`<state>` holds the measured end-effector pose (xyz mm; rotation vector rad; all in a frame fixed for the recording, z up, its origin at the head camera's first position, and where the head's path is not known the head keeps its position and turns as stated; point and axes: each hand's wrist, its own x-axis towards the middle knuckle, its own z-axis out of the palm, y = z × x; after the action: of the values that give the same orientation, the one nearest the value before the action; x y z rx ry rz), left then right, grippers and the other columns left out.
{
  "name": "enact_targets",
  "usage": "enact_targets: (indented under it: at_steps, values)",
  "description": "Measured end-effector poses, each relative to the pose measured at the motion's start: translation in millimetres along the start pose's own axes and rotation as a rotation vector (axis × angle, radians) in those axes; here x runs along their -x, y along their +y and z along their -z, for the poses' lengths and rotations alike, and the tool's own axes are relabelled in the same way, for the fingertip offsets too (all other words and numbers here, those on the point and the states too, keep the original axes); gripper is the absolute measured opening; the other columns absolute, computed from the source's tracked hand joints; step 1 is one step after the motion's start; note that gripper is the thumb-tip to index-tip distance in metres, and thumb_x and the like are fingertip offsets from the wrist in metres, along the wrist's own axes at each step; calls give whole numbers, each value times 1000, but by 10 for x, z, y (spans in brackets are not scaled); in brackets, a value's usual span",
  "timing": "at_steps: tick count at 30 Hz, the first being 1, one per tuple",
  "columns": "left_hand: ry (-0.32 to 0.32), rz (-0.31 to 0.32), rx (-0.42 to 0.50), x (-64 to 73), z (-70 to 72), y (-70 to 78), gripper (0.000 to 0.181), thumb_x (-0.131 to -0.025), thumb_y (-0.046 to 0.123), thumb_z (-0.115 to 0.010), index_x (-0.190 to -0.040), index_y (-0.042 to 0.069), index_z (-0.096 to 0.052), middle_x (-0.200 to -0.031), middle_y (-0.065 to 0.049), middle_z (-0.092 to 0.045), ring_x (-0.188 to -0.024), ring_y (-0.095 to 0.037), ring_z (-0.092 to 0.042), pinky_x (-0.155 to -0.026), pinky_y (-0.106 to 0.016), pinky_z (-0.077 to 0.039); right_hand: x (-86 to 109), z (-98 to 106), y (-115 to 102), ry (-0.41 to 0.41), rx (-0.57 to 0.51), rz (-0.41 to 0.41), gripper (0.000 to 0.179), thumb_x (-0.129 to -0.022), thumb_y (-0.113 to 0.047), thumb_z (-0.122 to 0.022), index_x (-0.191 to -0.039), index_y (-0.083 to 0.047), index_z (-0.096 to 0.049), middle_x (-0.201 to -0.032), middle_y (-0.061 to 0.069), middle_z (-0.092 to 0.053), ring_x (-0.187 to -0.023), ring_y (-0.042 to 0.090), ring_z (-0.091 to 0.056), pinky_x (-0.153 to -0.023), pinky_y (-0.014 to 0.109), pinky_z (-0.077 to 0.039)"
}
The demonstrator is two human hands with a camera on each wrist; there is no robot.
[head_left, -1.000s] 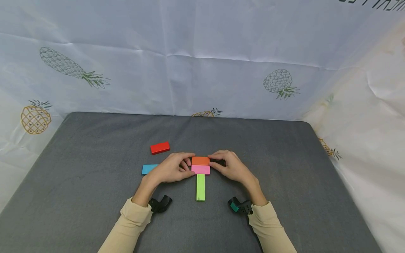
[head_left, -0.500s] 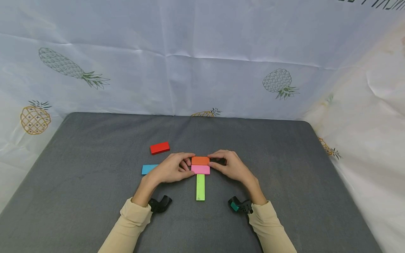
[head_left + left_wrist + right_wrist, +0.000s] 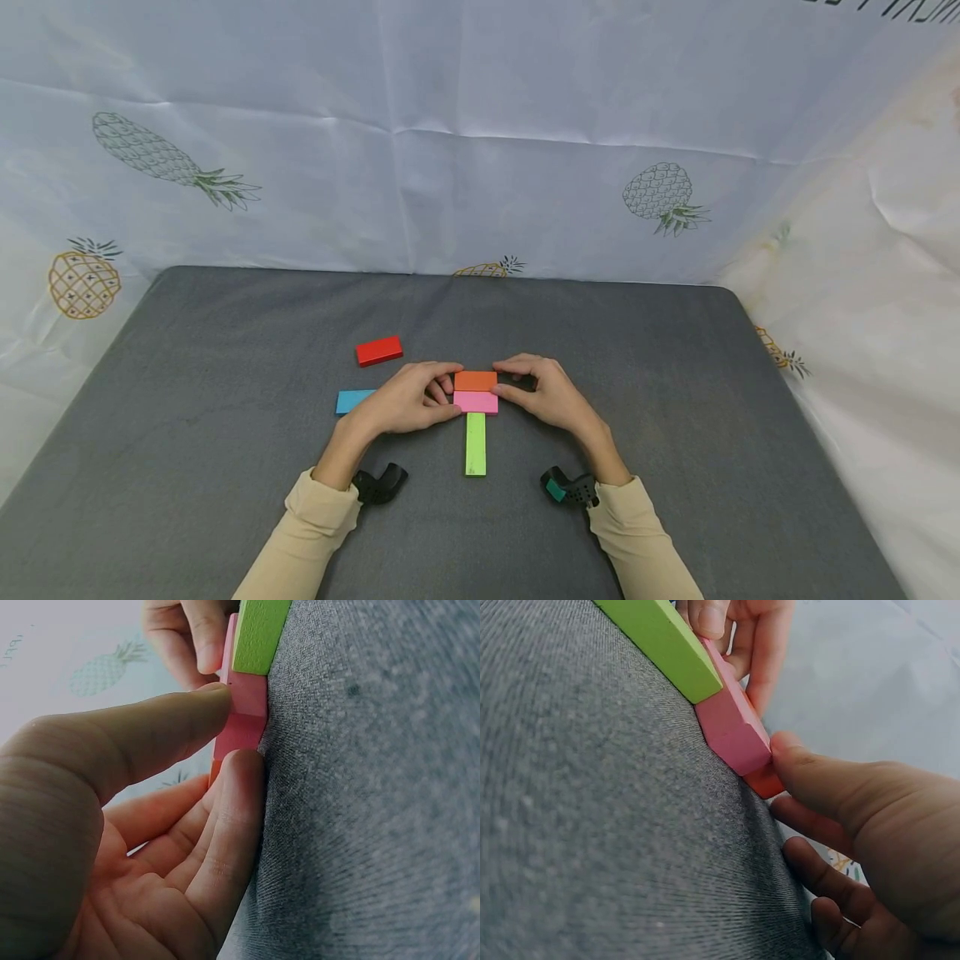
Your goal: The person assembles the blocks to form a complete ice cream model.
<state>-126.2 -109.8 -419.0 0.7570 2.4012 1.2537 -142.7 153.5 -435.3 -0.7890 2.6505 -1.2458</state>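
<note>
An orange block (image 3: 476,381) and a pink block (image 3: 476,402) lie flat, long sides together, on the grey cloth. A lime-green block (image 3: 476,444) runs from the middle of the pink block's near side toward the person, forming a T. At the left ends, the left hand (image 3: 405,402) holds the pair, its thumb on the pink block and index finger at the orange block's far corner. Opposite it, the right hand (image 3: 549,396) pinches the orange block's right end between thumb and index finger; in the right wrist view that thumb also meets the pink block (image 3: 739,735).
A red block (image 3: 379,351) lies beyond the left hand. Partly covered by that hand is a blue block (image 3: 354,401). Both wrists carry black camera mounts. A pale curtain with printed pineapples (image 3: 657,197) hangs behind the table (image 3: 637,325).
Hardly anything differs. The right thumb and fingers shift very slightly at the orange block's end; the left hand and all blocks stay in place.
</note>
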Motion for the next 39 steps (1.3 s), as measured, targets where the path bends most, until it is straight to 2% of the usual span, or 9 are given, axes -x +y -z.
enact_targets:
  at_steps: [6,15,21,29,33,39]
  values:
    - [1,0,-1,-1,-4,6,57,-92,9,-75,-141,-9,-53,-103,-12,-65,-85,-9,-70,-78,-21,-60,1,-8,3,-3,-32,3,35,-92,-20,-78,-124,-6,-74,-122,11,-74,-114,26,-69,-95,45,-57]
    - [0,-3,-20,4,-10,16,59,-92,10,-75,-143,-9,-52,-103,-11,-65,-85,-8,-69,-79,-20,-59,3,-3,24,-9,-59,-15,33,-92,-21,-77,-123,-9,-75,-121,9,-74,-111,23,-69,-91,35,-57]
    - [5,-24,-16,10,-11,13,58,-92,10,-75,-141,-10,-52,-104,-13,-65,-84,-8,-69,-79,-22,-60,7,4,26,-16,-77,-3,32,-92,-20,-77,-123,-9,-75,-120,8,-74,-110,23,-69,-89,32,-56]
    - [-2,-7,-22,27,3,43,60,-93,11,-74,-144,-9,-50,-106,-12,-65,-86,-8,-69,-80,-21,-59,7,3,39,-24,-75,-15,31,-93,-20,-77,-122,-11,-76,-121,7,-74,-110,22,-68,-89,31,-56]
    - [9,-14,-42,73,66,102,55,-93,12,-74,-141,-6,-54,-106,-12,-65,-85,-8,-66,-80,-20,-58,16,5,40,-25,-68,-21,32,-93,-21,-77,-123,-11,-75,-122,7,-74,-111,22,-68,-90,33,-56]
    - [103,-45,-88,235,290,194,35,-90,12,-78,-122,1,-70,-112,-13,-69,-86,-12,-64,-78,-25,-58,17,10,42,-24,-72,-24,32,-93,-21,-76,-123,-12,-75,-122,7,-74,-108,21,-67,-87,31,-55]
